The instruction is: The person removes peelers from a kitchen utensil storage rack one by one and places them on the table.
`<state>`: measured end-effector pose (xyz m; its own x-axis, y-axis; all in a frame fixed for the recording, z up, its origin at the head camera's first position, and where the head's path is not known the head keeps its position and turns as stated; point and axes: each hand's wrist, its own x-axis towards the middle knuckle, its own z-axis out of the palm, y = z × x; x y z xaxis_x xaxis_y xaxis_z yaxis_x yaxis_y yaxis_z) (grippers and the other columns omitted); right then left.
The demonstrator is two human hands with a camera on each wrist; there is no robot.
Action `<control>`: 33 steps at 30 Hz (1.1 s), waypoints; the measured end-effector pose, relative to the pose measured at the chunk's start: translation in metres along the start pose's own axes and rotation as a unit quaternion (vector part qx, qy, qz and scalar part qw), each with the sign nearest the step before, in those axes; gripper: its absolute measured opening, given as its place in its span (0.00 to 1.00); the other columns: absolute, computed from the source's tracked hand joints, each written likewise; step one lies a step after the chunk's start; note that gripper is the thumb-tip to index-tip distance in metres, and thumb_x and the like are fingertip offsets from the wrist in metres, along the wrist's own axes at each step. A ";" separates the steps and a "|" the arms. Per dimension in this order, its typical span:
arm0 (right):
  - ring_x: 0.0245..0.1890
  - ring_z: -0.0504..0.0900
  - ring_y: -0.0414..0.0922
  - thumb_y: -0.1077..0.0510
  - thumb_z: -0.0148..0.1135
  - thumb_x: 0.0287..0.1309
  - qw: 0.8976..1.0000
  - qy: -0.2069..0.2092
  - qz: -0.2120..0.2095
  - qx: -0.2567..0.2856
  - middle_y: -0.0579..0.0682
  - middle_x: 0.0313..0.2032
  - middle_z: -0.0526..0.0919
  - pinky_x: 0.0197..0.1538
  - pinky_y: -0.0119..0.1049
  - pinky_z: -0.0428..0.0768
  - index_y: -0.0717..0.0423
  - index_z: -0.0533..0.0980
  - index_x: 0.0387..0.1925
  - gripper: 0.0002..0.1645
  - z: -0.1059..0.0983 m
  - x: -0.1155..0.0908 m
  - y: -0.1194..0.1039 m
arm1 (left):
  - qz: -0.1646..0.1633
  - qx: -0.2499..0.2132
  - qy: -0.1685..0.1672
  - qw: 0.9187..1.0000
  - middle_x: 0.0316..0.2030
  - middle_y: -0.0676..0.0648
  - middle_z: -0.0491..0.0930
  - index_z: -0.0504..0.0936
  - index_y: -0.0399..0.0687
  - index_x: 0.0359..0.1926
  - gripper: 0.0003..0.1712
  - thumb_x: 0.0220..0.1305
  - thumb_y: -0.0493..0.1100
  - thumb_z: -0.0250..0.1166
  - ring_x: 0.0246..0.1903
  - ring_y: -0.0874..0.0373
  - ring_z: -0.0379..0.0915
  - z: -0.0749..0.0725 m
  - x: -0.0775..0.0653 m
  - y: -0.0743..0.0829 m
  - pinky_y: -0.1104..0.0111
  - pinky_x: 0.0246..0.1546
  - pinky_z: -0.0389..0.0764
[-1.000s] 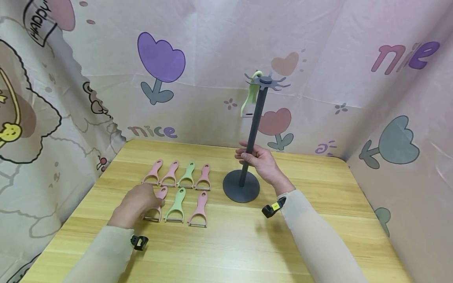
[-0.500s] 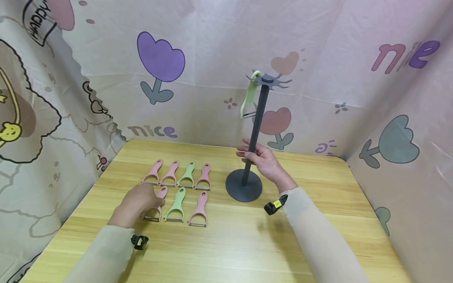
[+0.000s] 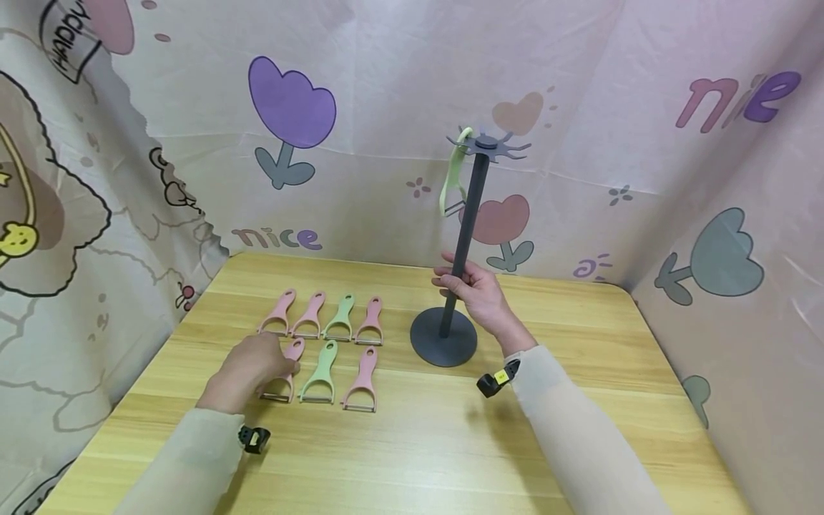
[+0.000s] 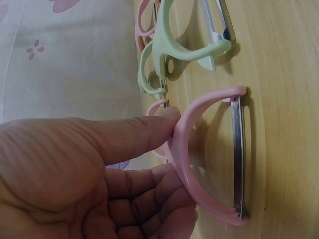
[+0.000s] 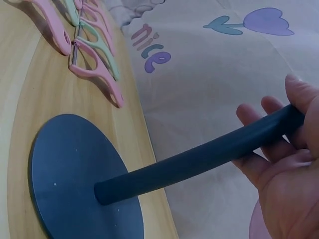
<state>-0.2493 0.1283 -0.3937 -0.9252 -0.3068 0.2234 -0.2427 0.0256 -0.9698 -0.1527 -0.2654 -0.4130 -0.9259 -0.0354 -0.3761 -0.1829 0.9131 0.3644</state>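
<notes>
My left hand (image 3: pixel 249 368) pinches the pink peeler (image 4: pixel 187 144) at the left end of the front row, thumb on one side and fingers on the other. Its blade end lies close over the table, and my hand covers part of its handle in the head view. My right hand (image 3: pixel 479 297) grips the post of a dark grey rack (image 3: pixel 472 207), thumb and fingers round it above the round base (image 5: pixel 75 174). From one of the hooks at the rack's top hangs a green peeler (image 3: pixel 453 172).
Beside the held peeler lie a green peeler (image 3: pixel 324 372) and a pink peeler (image 3: pixel 365 379). Behind them is a row of several more, pink with one green peeler (image 3: pixel 341 318). A patterned cloth (image 3: pixel 386 93) hangs behind the wooden table (image 3: pixel 418 450).
The rack has shifted slightly right with my right hand, and the hanging green peeler has turned on its hook. My left hand stays at the pink peeler.
</notes>
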 end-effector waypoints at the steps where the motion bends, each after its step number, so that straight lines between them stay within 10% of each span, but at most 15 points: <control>1: 0.55 0.89 0.48 0.64 0.61 0.75 1.000 -0.001 -0.002 -0.002 0.68 0.61 0.82 0.59 0.50 0.85 0.61 0.69 0.75 0.30 0.000 0.000 0.000 | 0.000 0.000 0.000 1.000 0.20 0.41 0.80 0.82 0.28 0.42 0.24 0.64 0.50 0.72 0.12 0.57 0.71 0.000 0.000 0.000 0.65 0.17 0.73; 14: 0.70 0.75 0.63 0.63 0.51 0.81 0.998 -0.069 0.005 -0.002 0.69 0.71 0.73 0.69 0.59 0.75 0.61 0.61 0.79 0.31 -0.013 -0.003 -0.007 | 0.006 0.019 0.010 1.000 0.36 0.37 0.83 0.83 0.35 0.41 0.23 0.63 0.52 0.75 0.28 0.47 0.75 -0.001 0.011 -0.001 0.59 0.31 0.75; 24: 0.68 0.78 0.63 0.62 0.50 0.81 0.997 -0.076 0.009 0.006 0.68 0.68 0.76 0.68 0.59 0.76 0.58 0.64 0.78 0.29 -0.014 -0.005 -0.006 | -0.005 -0.005 -0.002 1.000 0.20 0.42 0.80 0.83 0.30 0.40 0.24 0.65 0.52 0.71 0.14 0.55 0.72 0.002 0.002 0.001 0.65 0.18 0.73; 33: 0.67 0.79 0.63 0.62 0.51 0.81 0.997 -0.070 0.015 -0.001 0.67 0.67 0.78 0.67 0.55 0.78 0.57 0.65 0.78 0.29 -0.013 -0.005 -0.006 | 0.014 0.017 0.016 1.000 0.26 0.43 0.80 0.84 0.39 0.32 0.22 0.72 0.55 0.65 0.23 0.50 0.72 -0.007 0.001 0.007 0.61 0.25 0.71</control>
<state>-0.2470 0.1423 -0.3877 -0.8823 -0.4359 0.1775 -0.2155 0.0388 -0.9757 -0.1575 -0.2616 -0.4046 -0.9411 -0.0215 -0.3376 -0.1450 0.9273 0.3452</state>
